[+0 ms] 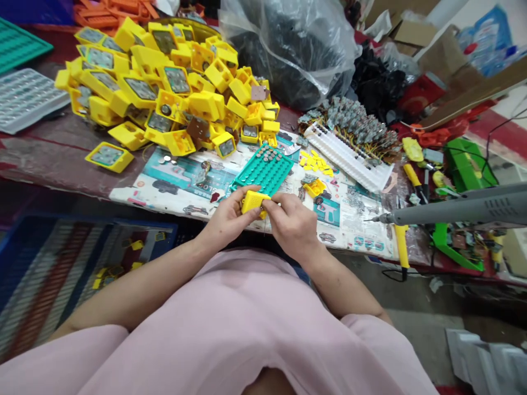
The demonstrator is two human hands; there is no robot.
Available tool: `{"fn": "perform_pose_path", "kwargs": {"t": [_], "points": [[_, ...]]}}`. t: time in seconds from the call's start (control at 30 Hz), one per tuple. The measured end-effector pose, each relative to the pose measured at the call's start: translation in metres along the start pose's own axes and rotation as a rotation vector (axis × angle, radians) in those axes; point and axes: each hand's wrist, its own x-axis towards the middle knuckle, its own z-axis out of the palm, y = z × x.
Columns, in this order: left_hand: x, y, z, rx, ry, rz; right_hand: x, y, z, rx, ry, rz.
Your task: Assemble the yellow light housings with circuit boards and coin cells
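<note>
A small yellow plastic casing [252, 201] is held over the front edge of the table, its perforated face turned up. My left hand [229, 215] grips it from the left between thumb and fingers. My right hand [291, 224] is closed at its right side, fingertips pinched against it; whether a small part sits between them is hidden. Just beyond lies a green ridged tray [263, 171] with several small round metal pieces [269, 153] at its far end. Another yellow casing [314, 186] rests right of my right hand, near small yellow pieces [316, 162].
A large heap of yellow casings [177, 93] covers the back left. A white rack [349, 156] with wired parts stands right. A grey electric screwdriver [453, 208] juts in from the right, above a yellow-handled tool [401, 247]. A blue crate [24, 236] sits below left.
</note>
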Motion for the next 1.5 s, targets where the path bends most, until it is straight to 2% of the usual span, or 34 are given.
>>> {"fn": "perform_pose_path", "kwargs": {"t": [0.07, 0.13, 0.23, 0.3, 0.4, 0.47, 0.53, 0.57, 0.63, 0.73, 0.8, 0.9, 1.03, 1.23, 1.5], "points": [[0.002, 0.002, 0.000, -0.003, -0.003, -0.011, -0.002, -0.003, 0.002, 0.050, 0.063, 0.056], [0.003, 0.002, 0.001, -0.008, -0.001, -0.019, -0.001, -0.004, 0.002, 0.222, 0.109, 0.183], [0.003, 0.003, 0.001, -0.027, 0.003, -0.055, 0.007, 0.010, 0.000, 0.594, 0.008, 0.376], [0.004, 0.004, 0.000, -0.063, 0.010, -0.091, 0.016, 0.034, 0.000, 0.674, -0.058, 0.428], [0.006, 0.009, 0.000, -0.129, 0.039, -0.134, 0.033, 0.085, 0.008, 0.365, -0.050, 0.513], [0.008, 0.013, 0.000, -0.169, 0.052, -0.145, 0.041, 0.115, 0.020, 0.122, -0.168, 0.576], [0.008, 0.015, -0.001, -0.211, 0.056, -0.151, 0.047, 0.128, 0.032, 0.013, -0.260, 0.596], [0.008, 0.016, -0.002, -0.231, 0.056, -0.157, 0.049, 0.128, 0.035, 0.005, -0.252, 0.584], [0.008, 0.017, -0.005, -0.266, 0.060, -0.169, 0.049, 0.112, 0.033, 0.068, -0.141, 0.524], [0.008, 0.016, -0.008, -0.310, 0.071, -0.173, 0.045, 0.068, 0.012, 0.278, 0.040, 0.363], [0.009, 0.016, -0.009, -0.323, 0.080, -0.159, 0.039, 0.037, -0.002, 0.423, 0.006, 0.206], [0.011, 0.013, -0.008, -0.307, 0.079, -0.119, 0.031, 0.009, -0.012, 0.400, -0.073, 0.058], [0.011, 0.009, -0.005, -0.284, 0.061, -0.068, 0.023, 0.005, -0.006, 0.298, -0.098, 0.037], [0.008, 0.005, -0.004, -0.278, 0.003, -0.028, 0.021, 0.013, -0.004, 0.342, -0.083, 0.027], [0.011, 0.002, 0.002, -0.291, 0.016, 0.063, 0.018, 0.009, 0.000, 0.249, 0.035, 0.014]]}}
